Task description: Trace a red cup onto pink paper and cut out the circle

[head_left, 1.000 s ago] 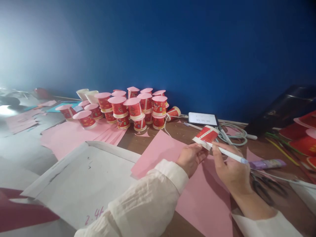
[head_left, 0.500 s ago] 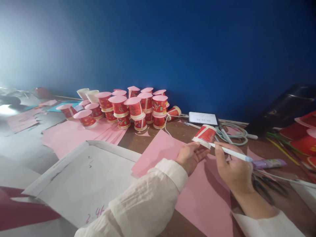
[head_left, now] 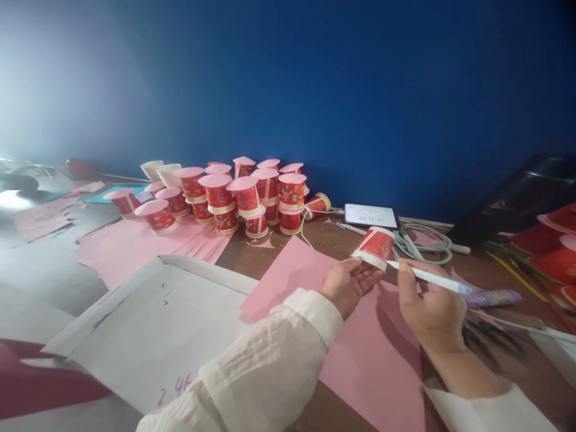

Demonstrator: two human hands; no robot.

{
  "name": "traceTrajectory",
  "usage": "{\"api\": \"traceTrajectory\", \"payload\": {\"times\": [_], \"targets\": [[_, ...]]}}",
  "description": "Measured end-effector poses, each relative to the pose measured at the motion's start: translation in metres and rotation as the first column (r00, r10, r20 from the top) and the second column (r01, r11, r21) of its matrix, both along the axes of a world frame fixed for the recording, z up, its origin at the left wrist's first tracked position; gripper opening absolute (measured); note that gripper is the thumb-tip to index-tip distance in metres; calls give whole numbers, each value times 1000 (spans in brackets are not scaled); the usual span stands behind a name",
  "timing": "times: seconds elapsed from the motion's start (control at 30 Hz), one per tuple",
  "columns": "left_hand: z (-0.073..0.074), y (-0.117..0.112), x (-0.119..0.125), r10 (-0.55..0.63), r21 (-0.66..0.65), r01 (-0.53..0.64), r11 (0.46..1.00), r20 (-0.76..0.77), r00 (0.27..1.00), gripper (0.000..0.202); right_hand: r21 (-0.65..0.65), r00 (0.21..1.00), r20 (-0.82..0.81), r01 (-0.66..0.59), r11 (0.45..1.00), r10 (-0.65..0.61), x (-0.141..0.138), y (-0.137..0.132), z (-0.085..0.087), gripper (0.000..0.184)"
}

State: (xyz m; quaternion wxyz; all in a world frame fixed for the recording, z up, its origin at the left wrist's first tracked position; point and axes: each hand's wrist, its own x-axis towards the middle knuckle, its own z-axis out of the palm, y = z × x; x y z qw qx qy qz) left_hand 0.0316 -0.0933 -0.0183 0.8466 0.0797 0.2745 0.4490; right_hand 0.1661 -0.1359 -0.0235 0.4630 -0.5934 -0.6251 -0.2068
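Observation:
My left hand point(head_left: 347, 283) holds a red paper cup point(head_left: 376, 246) upside down by its white rim, tilted, above a pink paper sheet point(head_left: 360, 342). My right hand point(head_left: 431, 309) grips a white pen point(head_left: 429, 278), its tip close to the cup's rim on the right side. Both hands are closed around what they hold. Both arms wear cream sleeves.
A pile of red cups with pink lids point(head_left: 234, 198) stands at the back by the blue wall. A phone point(head_left: 370, 216) and cables point(head_left: 423, 243) lie behind the hands. Scissors point(head_left: 483, 342), a purple tube point(head_left: 492, 297), a grey board point(head_left: 148, 330) and more pink sheets point(head_left: 135, 246) surround them.
My right hand with the pen has slid right and slightly back from the cup. The cup has tilted a little in my left hand.

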Motion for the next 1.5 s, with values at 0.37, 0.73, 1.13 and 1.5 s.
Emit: {"api": "traceTrajectory", "payload": {"times": [0.37, 0.73, 1.13, 1.5], "targets": [[0, 1, -2, -42, 5, 42, 999, -34, 999, 17, 34, 999, -25, -31, 999, 32, -2, -3, 7, 19], [0, -2, 0, -35, 57, 38, 998, -57, 998, 18, 37, 999, 13, -41, 998, 41, 0, -1, 1, 18], [-4, -3, 3, -30, 135, 38, 990, -60, 998, 19, 38, 990, 5, -143, 989, 143, -2, -1, 2, 17], [-3, -7, 4, -11, 196, 23, 980, -62, 998, 18, 37, 988, 36, -149, 988, 147, -4, -1, 3, 16]]}}
